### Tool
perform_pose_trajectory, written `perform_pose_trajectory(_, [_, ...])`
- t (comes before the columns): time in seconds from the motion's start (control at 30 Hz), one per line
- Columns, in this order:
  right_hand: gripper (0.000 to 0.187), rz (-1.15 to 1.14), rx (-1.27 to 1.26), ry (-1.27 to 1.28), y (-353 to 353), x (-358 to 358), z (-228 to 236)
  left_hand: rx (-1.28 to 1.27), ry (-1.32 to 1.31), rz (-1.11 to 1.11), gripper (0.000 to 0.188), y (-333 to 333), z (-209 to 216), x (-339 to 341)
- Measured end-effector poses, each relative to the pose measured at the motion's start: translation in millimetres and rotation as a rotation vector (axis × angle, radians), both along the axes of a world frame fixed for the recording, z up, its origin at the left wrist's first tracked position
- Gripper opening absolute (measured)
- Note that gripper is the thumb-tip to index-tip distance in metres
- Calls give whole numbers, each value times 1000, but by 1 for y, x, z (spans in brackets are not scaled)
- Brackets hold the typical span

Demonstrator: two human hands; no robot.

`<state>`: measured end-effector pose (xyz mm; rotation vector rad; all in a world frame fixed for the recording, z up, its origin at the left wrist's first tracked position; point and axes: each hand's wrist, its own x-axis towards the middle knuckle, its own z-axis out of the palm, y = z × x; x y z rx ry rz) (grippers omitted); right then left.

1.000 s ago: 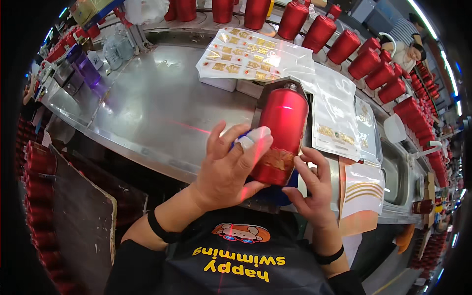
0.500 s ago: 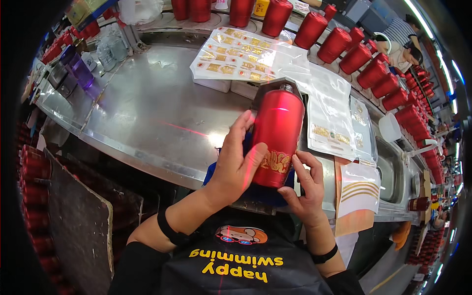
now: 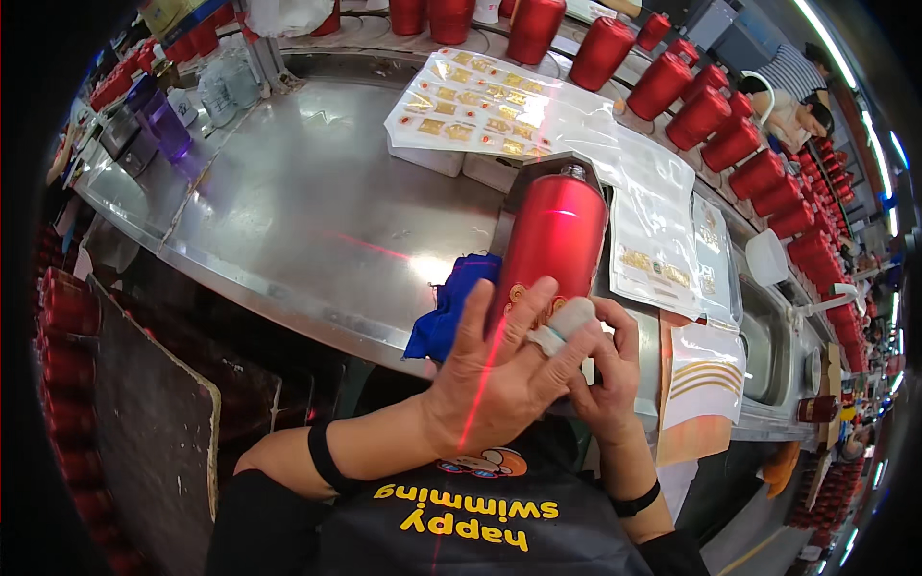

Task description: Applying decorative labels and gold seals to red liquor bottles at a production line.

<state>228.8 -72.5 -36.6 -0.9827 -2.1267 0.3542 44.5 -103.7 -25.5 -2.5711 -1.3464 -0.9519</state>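
Note:
A red metallic bottle (image 3: 557, 235) with a short silver neck lies tilted in a dark angular holder (image 3: 512, 200); its gold decoration is mostly covered. My left hand (image 3: 504, 379) lies across the bottle's lower end, back up and fingers spread. White material (image 3: 573, 317), perhaps a finger wrap, covers some of its fingertips. Close beside those fingertips, my right hand (image 3: 607, 379) has its fingers curled in at the bottle's lower right; what they grip is hidden. A blue cloth (image 3: 459, 307) is bunched left of the bottle.
Sheets of gold decals (image 3: 475, 101) lie beyond the bottle, more decals (image 3: 658, 269) to its right. Red bottles (image 3: 663, 84) line a curved conveyor behind. A sink (image 3: 765, 355) with a white tap is at right, a purple bottle (image 3: 163, 125) at far left, a worn board (image 3: 154, 413) below.
My left hand has come from the bottle's left side over its lower end, covering the gold decoration. My right hand's fingers have curled inward. The blue cloth shows more; the view has shifted slightly.

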Motion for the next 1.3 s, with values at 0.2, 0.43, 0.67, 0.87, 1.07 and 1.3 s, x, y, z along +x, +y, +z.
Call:
perform_pose_trajectory(0.2, [63, -4, -37, 37, -2, 0, -2, -94, -142, 41, 77, 4, 3, -20])
perform_pose_trajectory(0.43, [60, -53, -43, 13, -9, 2, 5, -206, -410, -76, 88, 22, -23, -36])
perform_pose_trajectory(0.67, [57, -40, -16, 40, -9, 4, 4, -201, -287, -12, 98, 25, -25, -31])
perform_pose_trajectory(0.87, [51, -125, -12, -8, -8, 23, -5, -105, -259, 80, 96, 22, -11, -27])
perform_pose_trajectory(1.07, [46, -189, 83, 179, -3, 8, 14, -162, -247, -29, 97, 31, -24, -36])
perform_pose_trajectory(1.3, [19, -134, -475, 526, 10, -26, 38, -170, -195, 8, 95, 25, -17, -32])
